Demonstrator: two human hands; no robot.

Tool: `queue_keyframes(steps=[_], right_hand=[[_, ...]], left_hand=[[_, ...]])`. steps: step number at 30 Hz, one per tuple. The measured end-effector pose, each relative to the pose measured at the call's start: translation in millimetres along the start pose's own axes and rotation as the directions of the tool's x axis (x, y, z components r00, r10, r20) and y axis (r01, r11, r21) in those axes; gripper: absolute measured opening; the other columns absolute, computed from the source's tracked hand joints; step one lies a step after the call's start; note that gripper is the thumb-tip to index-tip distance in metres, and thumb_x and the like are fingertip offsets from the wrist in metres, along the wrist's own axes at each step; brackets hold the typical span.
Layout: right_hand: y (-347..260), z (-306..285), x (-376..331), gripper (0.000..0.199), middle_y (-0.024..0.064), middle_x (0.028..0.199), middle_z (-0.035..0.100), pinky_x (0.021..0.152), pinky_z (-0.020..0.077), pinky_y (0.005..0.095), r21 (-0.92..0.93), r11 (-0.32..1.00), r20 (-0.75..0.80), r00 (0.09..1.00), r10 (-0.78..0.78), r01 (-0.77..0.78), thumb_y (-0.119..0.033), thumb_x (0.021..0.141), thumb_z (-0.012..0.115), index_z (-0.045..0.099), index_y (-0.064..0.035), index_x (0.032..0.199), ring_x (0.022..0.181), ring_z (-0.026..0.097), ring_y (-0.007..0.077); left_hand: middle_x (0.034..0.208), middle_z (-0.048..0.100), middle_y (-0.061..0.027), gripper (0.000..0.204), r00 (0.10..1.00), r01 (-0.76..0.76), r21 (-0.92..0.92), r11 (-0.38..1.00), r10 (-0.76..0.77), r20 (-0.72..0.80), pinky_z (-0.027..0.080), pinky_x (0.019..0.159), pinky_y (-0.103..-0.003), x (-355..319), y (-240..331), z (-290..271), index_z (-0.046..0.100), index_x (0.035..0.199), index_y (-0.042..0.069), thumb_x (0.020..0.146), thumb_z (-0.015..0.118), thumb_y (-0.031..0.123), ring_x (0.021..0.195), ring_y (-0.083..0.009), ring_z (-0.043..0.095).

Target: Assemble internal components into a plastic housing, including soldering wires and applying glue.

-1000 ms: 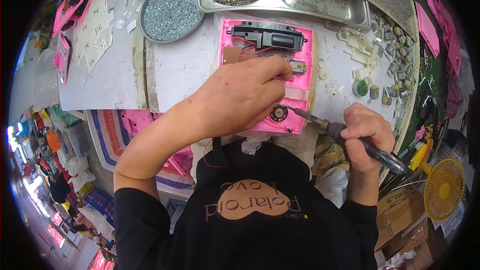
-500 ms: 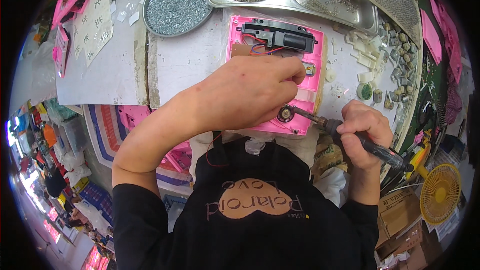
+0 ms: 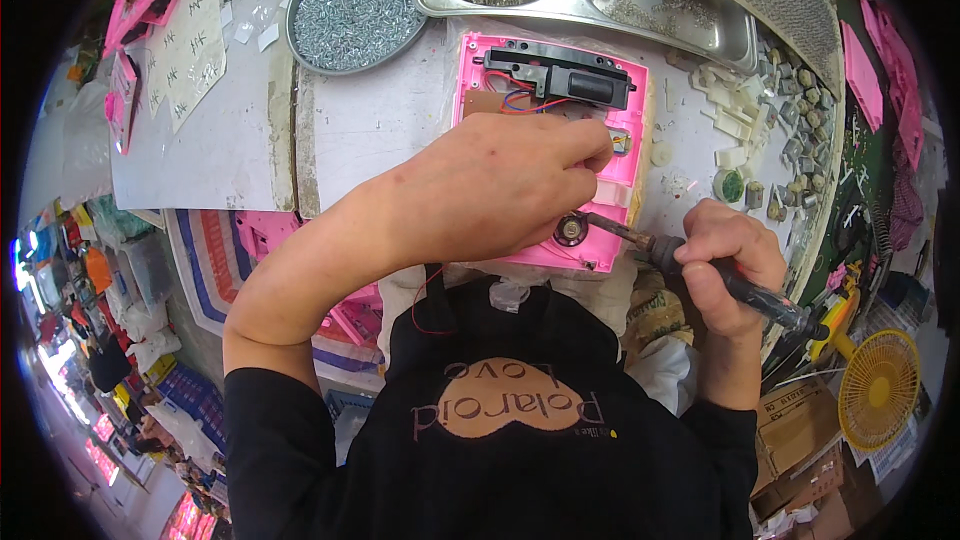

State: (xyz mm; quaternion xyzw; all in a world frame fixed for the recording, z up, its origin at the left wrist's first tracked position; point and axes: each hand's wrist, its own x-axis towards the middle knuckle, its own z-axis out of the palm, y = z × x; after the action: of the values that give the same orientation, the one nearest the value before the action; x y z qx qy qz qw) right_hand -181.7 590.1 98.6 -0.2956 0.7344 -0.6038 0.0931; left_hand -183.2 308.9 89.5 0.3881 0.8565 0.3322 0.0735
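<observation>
A pink plastic housing point(image 3: 625, 180) lies on the bench in front of me, with a black plastic part point(image 3: 580, 81), red and blue wires and a small round speaker point(image 3: 570, 230) inside it. My right hand point(image 3: 733, 260) is closed round the dark handle of a soldering iron point(image 3: 745, 295). The iron's metal tip reaches left to the housing, just by the speaker. My left hand point(image 3: 500, 180) lies over the middle of the housing with its fingers bent and pressed together. Whatever they pinch is hidden beneath the hand. A thin red wire point(image 3: 418, 315) hangs below the left wrist.
Behind the housing stand a round tray of silver screws point(image 3: 355, 5) and a metal tray point(image 3: 600, 8) with small springs and metal parts. White plastic pieces point(image 3: 735, 110) and small metal blocks point(image 3: 800, 145) lie at right. A yellow fan point(image 3: 878, 388) is at the lower right.
Almost nothing differs. My left hand and the soldering iron have shifted only very slightly, and the tip remains by the speaker.
</observation>
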Motion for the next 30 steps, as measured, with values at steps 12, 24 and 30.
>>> queue_keyframes(steps=[12,24,30], right_hand=[[-12,-11,-4,0.019,0.0073,0.065,0.056,0.054,0.0402,0.0327,-0.007,0.999,-0.027,0.998,-0.052,0.052,-0.016,0.081,0.077,0.067,-0.0009,0.086,0.057,0.053,0.0223],[-7,-7,4,0.015,0.0060,0.064,0.058,0.051,0.0385,0.0336,-0.056,0.994,0.056,0.994,-0.089,0.092,-0.011,0.078,0.079,0.068,-0.0032,0.085,0.053,0.051,0.0225],[-10,-4,10,0.015,0.0056,0.065,0.062,0.050,0.0392,0.0336,-0.101,0.990,0.107,0.991,-0.086,0.097,-0.008,0.076,0.079,0.068,-0.0037,0.084,0.052,0.052,0.0219]], left_hand=[[0.113,0.062,-0.0094,0.017,0.999,-0.008,-0.009,1.000,0.008,-0.044,0.056,0.080,-0.041,0,1,1,0.063,0.091,0.003,0.077,0.073,0.007,0.098,-0.0295,0.067],[0.112,0.063,-0.0093,0.012,0.998,0.036,0.021,0.999,-0.035,-0.044,0.056,0.078,-0.040,2,9,3,0.065,0.085,0.005,0.077,0.073,0.009,0.096,-0.0294,0.067],[0.111,0.062,-0.0088,0.013,0.999,0.034,0.024,0.999,-0.033,-0.044,0.055,0.077,-0.040,2,10,4,0.065,0.085,0.005,0.077,0.073,0.009,0.095,-0.0287,0.067]])
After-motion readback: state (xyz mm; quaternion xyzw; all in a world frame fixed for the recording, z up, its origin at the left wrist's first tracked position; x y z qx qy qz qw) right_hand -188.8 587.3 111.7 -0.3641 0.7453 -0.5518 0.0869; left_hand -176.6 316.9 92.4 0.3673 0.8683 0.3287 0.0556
